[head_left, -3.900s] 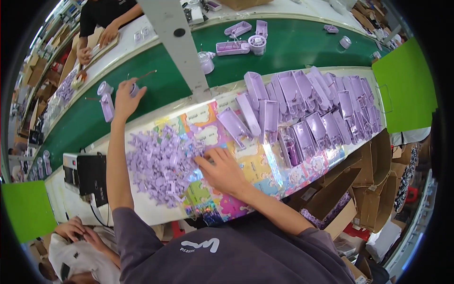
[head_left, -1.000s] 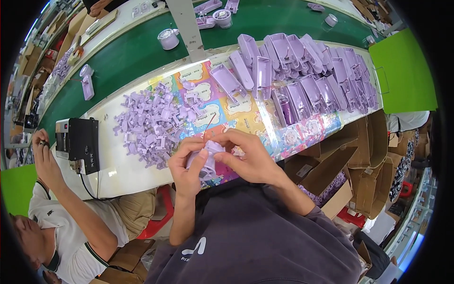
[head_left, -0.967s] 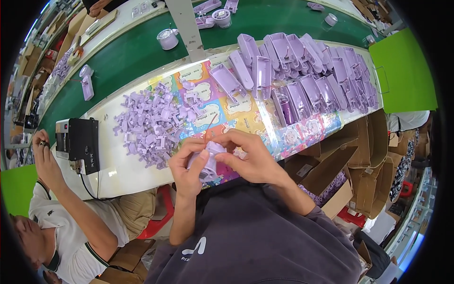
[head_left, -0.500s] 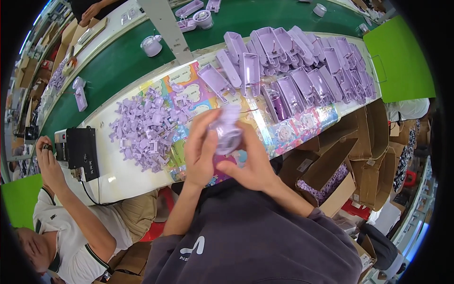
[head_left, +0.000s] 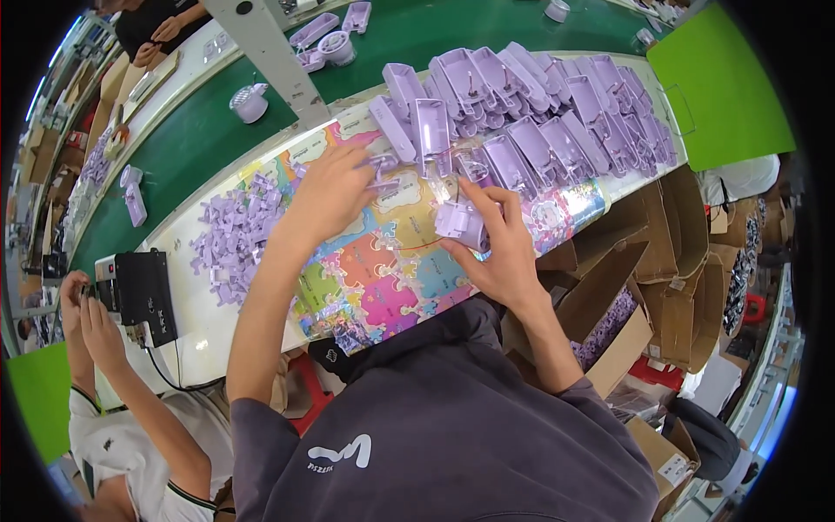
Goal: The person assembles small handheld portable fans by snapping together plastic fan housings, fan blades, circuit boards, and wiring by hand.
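My left hand (head_left: 335, 193) reaches over the table, its fingers curled over a lilac tray-shaped shell (head_left: 384, 177) that is partly hidden under them. My right hand (head_left: 503, 248) holds a round lilac housing (head_left: 461, 224) between thumb and fingers, low over the printed colourful sheet (head_left: 391, 300). A thin red wire (head_left: 420, 247) stretches left from near the housing. Beyond both hands stand several lilac long shells (head_left: 432, 130), open side up, with small wires in some of them.
To the left lies a heap of small lilac plastic parts (head_left: 235, 235), with a black box (head_left: 146, 298) beyond it. A metal post (head_left: 274, 61) rises at the green belt (head_left: 204, 143). Cardboard boxes (head_left: 622, 348) stand right of the table. A co-worker's hands (head_left: 91, 326) work at far left.
My hands have parted: the left has gone forward and left to the tray-shaped shell, while the right keeps the round housing and has moved right. The view has shifted slightly.
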Demonstrator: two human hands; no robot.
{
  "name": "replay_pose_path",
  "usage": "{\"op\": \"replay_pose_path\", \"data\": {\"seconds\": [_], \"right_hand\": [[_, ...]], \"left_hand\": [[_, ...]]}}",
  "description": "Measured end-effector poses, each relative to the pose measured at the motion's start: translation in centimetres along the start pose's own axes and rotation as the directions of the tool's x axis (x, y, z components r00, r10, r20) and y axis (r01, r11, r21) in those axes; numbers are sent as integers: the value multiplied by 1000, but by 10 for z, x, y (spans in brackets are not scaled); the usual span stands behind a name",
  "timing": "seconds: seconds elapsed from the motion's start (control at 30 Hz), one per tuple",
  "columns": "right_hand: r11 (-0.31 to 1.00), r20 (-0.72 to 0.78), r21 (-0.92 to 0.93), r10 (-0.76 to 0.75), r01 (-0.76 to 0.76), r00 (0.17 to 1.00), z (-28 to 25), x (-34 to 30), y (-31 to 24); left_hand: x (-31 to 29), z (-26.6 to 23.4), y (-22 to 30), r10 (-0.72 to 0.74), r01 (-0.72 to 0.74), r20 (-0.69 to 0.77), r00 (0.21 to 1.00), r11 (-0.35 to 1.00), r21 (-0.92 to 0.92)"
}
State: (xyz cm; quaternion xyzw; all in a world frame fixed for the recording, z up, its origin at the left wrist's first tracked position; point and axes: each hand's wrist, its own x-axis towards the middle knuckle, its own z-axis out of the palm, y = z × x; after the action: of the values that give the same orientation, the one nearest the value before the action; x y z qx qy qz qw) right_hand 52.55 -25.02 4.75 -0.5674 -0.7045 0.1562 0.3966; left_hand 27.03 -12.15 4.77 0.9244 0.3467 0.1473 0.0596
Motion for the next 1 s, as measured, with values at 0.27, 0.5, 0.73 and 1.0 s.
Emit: {"op": "replay_pose_path", "data": {"seconds": [0.27,0.5,0.73,1.0], "right_hand": [[976,58,8,-216,215,975,-3,22,1],[914,154,-83,-381,397,911,-4,45,-23],[810,187,-269,-487,521,853,-1,48,-34],[776,154,-305,-532,552,833,3,48,-42]], "left_hand": [[-19,-45,43,-315,388,228,921,786,-481],[-36,-48,49,-211,224,81,974,853,-472],[-39,-50,57,-271,289,105,957,852,-436],[-46,-49,55,-319,308,108,942,690,-654]]}}
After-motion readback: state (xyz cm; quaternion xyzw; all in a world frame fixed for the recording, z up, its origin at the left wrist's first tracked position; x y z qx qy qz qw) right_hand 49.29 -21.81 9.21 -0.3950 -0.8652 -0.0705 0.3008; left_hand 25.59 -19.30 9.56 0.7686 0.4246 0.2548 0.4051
